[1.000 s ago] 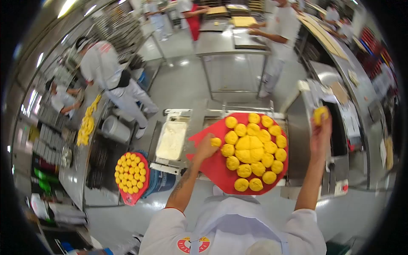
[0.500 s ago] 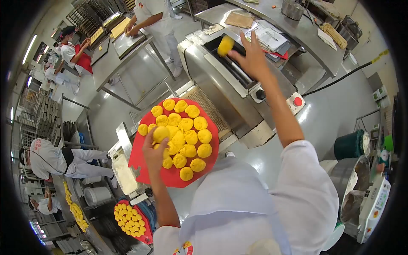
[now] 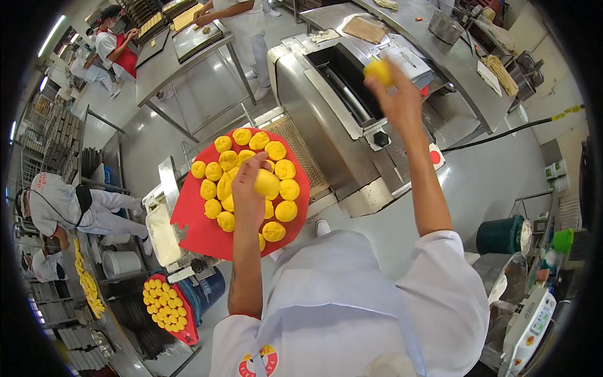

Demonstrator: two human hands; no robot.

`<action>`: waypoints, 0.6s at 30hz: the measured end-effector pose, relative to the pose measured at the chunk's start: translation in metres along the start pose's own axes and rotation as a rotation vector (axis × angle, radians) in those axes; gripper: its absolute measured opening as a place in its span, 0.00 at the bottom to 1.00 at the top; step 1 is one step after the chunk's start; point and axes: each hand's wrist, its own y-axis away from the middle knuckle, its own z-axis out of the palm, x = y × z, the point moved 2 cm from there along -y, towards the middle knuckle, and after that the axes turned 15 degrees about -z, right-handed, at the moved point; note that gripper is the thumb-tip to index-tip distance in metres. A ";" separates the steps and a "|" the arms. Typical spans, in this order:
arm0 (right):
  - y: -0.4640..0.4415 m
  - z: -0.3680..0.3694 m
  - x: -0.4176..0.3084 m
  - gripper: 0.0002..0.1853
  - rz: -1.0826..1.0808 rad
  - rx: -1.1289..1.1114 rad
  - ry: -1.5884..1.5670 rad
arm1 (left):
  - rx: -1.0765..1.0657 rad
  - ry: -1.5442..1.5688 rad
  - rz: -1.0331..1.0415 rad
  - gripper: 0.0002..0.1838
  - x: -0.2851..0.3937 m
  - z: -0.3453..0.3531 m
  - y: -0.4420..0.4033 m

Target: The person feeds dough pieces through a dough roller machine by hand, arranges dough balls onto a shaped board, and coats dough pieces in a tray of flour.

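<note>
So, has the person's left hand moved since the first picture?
Yes: judged against the red board, the left hand has moved away from its notched end, in over the yellow dough pieces.

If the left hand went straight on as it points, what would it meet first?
Probably yellow dough balls toward the far edge of the red board, though the left hand may pass above them; depth is unclear.

Shiny grey floor (image 3: 468,182), super bright in here
Pale wall (image 3: 548,88) past the counter's (image 3: 449,68) right edge, metal table (image 3: 152,78) with legs at its corners, strip light (image 3: 51,34) on.
</note>
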 end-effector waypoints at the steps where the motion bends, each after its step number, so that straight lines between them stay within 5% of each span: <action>1: 0.013 0.015 0.008 0.27 -0.048 -0.257 0.199 | 0.031 -0.103 -0.003 0.23 -0.003 0.003 0.004; 2: 0.040 0.033 0.012 0.31 -0.018 -0.254 0.148 | 0.063 -0.204 0.003 0.23 -0.004 0.007 0.004; 4: 0.056 0.035 -0.071 0.30 0.093 -0.227 -0.313 | -0.008 0.070 -0.026 0.27 -0.005 0.031 0.001; 6: 0.061 0.048 -0.134 0.25 -0.164 -0.389 -0.708 | -0.120 0.364 -0.054 0.30 -0.001 0.052 0.012; 8: 0.035 0.039 -0.135 0.23 -0.006 -0.276 -0.559 | -0.317 0.662 -0.030 0.33 0.013 0.057 0.010; 9: 0.020 0.036 -0.123 0.22 0.070 -0.223 -0.475 | -0.242 0.500 0.029 0.33 0.025 0.048 0.015; 10: -0.003 0.044 -0.098 0.21 -0.110 0.229 -0.498 | -0.166 0.339 0.085 0.34 0.038 0.032 0.021; 11: -0.020 0.041 -0.069 0.18 0.061 0.256 -0.264 | -0.083 0.180 0.142 0.34 0.047 0.014 0.026; 13: -0.060 0.047 -0.023 0.20 0.009 0.440 -0.118 | 0.084 0.040 0.129 0.29 0.035 -0.032 0.031; 15: -0.067 0.086 0.033 0.20 -0.150 0.236 0.069 | 0.237 0.061 -0.056 0.26 0.012 -0.084 0.039; 17: -0.033 0.123 0.092 0.20 -0.152 -0.352 0.397 | 0.418 -0.174 -0.019 0.23 -0.004 -0.127 0.046; 18: -0.026 0.120 0.067 0.19 -0.213 -0.221 0.383 | 0.515 -0.354 0.015 0.23 -0.012 -0.149 0.043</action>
